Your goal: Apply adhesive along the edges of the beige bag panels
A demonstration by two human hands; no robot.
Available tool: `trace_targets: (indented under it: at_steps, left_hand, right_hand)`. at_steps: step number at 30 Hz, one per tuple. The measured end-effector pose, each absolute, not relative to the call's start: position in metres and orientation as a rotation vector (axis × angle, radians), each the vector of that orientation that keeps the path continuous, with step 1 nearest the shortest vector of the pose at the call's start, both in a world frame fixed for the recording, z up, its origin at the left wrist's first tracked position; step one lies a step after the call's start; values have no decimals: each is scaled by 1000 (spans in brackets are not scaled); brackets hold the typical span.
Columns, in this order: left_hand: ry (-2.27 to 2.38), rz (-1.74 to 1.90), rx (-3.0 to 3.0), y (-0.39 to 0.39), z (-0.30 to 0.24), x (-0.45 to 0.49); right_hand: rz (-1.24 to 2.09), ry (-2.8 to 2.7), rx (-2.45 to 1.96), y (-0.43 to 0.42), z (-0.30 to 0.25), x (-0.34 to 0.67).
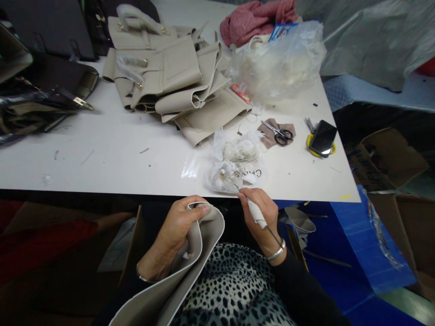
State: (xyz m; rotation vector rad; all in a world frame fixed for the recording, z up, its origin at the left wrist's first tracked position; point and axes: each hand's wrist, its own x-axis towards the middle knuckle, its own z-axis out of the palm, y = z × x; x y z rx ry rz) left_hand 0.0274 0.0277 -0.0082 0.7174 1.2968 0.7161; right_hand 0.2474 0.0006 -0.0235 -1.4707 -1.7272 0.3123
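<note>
My left hand (181, 222) is closed on a beige bag panel (212, 226), pinching its curled upper edge with the thumb on top. The panel bends into a loop and hangs down over my lap. My right hand (261, 213) is wrapped round a thin metal tool with a white-wrapped handle (255, 213); its dark shaft points back toward my wrist. Just beyond the right fingers, at the table edge, lies a clear plastic bag (222, 176) of small pieces, with handwriting beside it. What the small pieces are, I cannot make out.
On the white table (102, 158) lie several beige bag parts (180, 68), dark bags (50, 86), scissors (280, 133) on a brown scrap, a phone (323, 138) on a yellow tape roll, a large plastic bag (282, 59) and pink cloth (256, 20). A blue box (356, 244) stands at lower right.
</note>
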Motion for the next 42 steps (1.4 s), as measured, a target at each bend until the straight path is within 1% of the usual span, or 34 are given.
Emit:
trace_targets:
  at_steps: [3, 7, 9, 14, 16, 27, 34, 39, 41, 42]
  left_hand:
    - [1283, 719, 723, 27, -8, 28]
    - [1280, 725, 727, 27, -8, 29]
    - [1283, 722, 728, 27, -9, 28]
    - [1289, 723, 712, 28, -8, 26]
    - [1299, 723, 727, 28, -7, 26]
    - [1267, 738, 698, 27, -16, 22]
    - [1248, 719, 701, 28, -15, 21]
    - [1266, 724, 646, 30, -5, 23]
    - [1250, 707, 635, 31, -2, 22]
    - [1233, 690, 630, 32, 0, 21]
  right_hand:
    - [271, -1731, -1465, 2, -27, 246]
    - [473, -1422, -1466, 5, -28, 244]
    - [481, -1384, -1461, 5, -27, 243]
    - [152, -1796, -1471, 6, -23, 243]
    - [115, -1840, -1472, 6, -22, 244]
    - [286, -1611, -1377, 10, -19, 249]
    - [377, -1670, -1445, 19, -20, 252]
    - [387, -1614, -1410, 17, -14, 253]
    - [462, -1490, -1382, 13, -10, 251]
    - [563, -1415, -1364, 11, -8, 250]
